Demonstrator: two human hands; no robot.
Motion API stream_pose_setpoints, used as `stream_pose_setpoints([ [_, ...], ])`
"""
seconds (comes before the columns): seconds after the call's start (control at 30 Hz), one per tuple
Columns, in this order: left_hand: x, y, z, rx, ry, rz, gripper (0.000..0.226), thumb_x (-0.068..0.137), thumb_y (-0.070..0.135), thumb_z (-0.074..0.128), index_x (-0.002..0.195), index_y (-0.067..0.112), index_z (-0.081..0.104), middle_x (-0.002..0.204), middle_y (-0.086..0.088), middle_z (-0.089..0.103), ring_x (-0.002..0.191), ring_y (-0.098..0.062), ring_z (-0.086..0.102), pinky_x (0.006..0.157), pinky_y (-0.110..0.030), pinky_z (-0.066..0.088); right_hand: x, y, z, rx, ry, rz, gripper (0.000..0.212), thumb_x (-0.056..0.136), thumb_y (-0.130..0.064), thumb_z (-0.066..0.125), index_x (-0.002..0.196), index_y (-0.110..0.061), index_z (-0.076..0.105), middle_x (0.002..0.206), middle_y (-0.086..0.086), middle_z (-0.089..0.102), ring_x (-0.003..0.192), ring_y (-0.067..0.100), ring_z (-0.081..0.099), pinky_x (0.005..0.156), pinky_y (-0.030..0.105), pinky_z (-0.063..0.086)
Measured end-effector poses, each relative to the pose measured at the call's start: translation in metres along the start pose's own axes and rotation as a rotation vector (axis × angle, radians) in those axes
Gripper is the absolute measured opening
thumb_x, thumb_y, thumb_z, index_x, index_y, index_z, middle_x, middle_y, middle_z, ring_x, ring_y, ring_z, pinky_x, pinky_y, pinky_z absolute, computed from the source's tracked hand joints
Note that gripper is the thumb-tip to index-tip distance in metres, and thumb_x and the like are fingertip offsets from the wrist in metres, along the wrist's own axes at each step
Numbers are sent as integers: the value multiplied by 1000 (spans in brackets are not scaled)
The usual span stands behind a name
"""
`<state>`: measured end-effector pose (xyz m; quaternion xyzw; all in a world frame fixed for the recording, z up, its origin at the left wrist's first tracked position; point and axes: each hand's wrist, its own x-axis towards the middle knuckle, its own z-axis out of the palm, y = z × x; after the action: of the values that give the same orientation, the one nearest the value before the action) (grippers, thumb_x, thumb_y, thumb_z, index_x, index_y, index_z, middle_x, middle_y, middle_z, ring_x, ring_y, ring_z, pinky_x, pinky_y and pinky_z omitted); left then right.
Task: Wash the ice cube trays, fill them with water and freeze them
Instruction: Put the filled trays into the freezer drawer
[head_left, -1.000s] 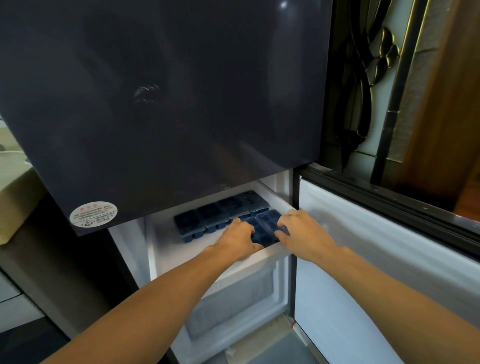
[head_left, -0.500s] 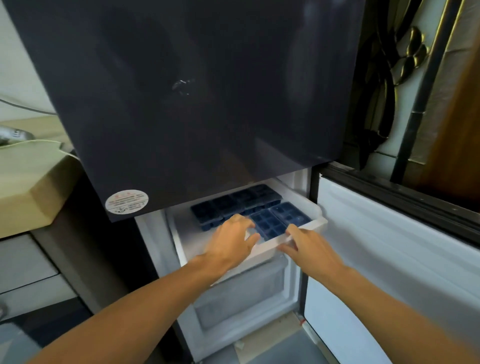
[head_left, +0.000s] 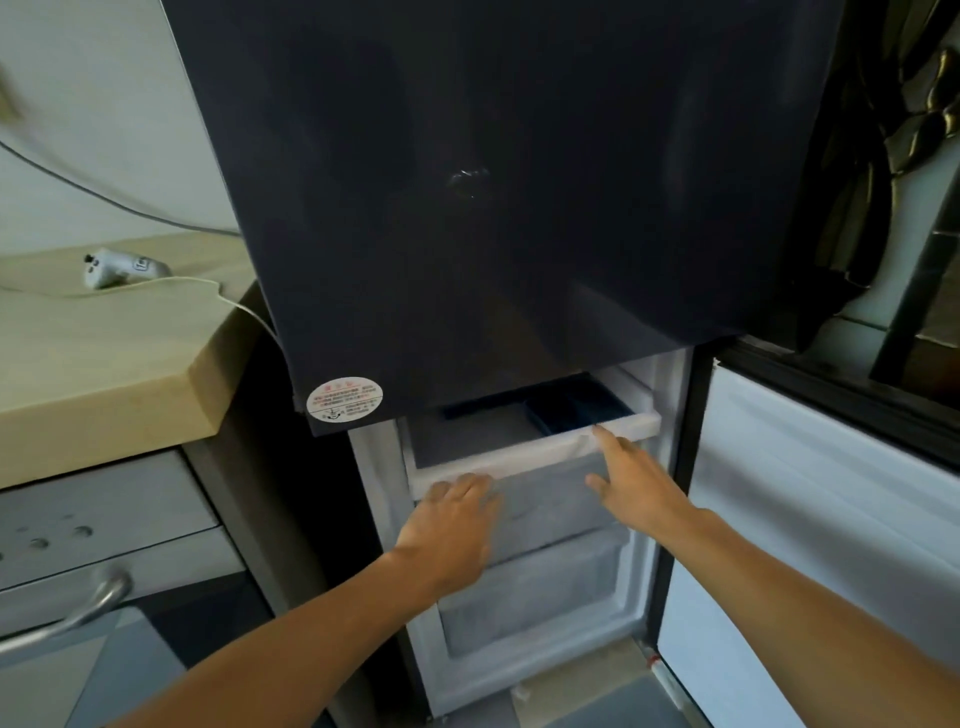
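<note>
Dark blue ice cube trays (head_left: 571, 410) lie inside the white top freezer drawer (head_left: 524, 452); only their front right part shows under the dark upper fridge door. My left hand (head_left: 452, 525) presses flat with straight fingers against the drawer's front at its left end. My right hand (head_left: 631, 478) has its fingers extended, the index fingertip touching the drawer's front rim on the right. Neither hand holds anything.
The dark upper fridge door (head_left: 493, 208) hangs over the drawer. The open freezer door (head_left: 810, 519) stands to the right. More frosted drawers (head_left: 535, 597) sit below. A wooden countertop (head_left: 104, 353) with a white device and cable is left, above a cabinet handle (head_left: 72, 613).
Both hands left the trays and moved to the drawer front. The drawer has slid inward, so most of the trays are now hidden under the upper door.
</note>
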<state>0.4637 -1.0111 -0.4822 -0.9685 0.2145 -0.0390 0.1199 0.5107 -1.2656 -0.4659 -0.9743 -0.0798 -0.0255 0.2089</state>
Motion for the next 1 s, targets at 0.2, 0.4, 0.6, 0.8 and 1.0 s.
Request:
stream_pose_setpoints([
  [0.2,12,-20,19,109,-104,-75,72,100,34,48,160,13,15,170,-10,-9,157,-25,-9,125,-56,6,-19,5,-38,-119,197,4,58,102,-33,59,151,-14,35,135,12,56,120,30,56,92,41,52],
  [0.4,22,-17,16,98,-130,-77,71,103,40,44,161,15,14,170,-12,-9,157,-27,-9,125,-56,8,-46,28,-87,-423,565,12,47,92,-34,71,128,-7,60,129,16,62,121,37,55,98,52,46],
  [0.6,11,-14,-8,-59,15,-31,60,104,41,43,156,14,30,169,-13,12,155,-29,13,124,-45,23,-76,54,-133,-695,405,509,76,90,-68,55,148,-21,42,153,16,42,141,44,34,116,62,23],
  [0.8,-25,-13,-35,-215,213,34,48,105,41,43,146,17,48,163,-6,31,147,-25,35,114,-43,39,-98,61,-154,-656,217,698,91,93,-74,45,158,-16,20,158,24,34,141,48,37,116,62,28],
  [1.0,-65,-26,-62,-240,469,59,37,102,37,54,129,14,64,147,-6,54,133,-26,53,100,-42,50,-104,29,-156,-571,153,721,96,89,-75,53,157,-15,22,158,22,34,142,45,37,115,60,32],
])
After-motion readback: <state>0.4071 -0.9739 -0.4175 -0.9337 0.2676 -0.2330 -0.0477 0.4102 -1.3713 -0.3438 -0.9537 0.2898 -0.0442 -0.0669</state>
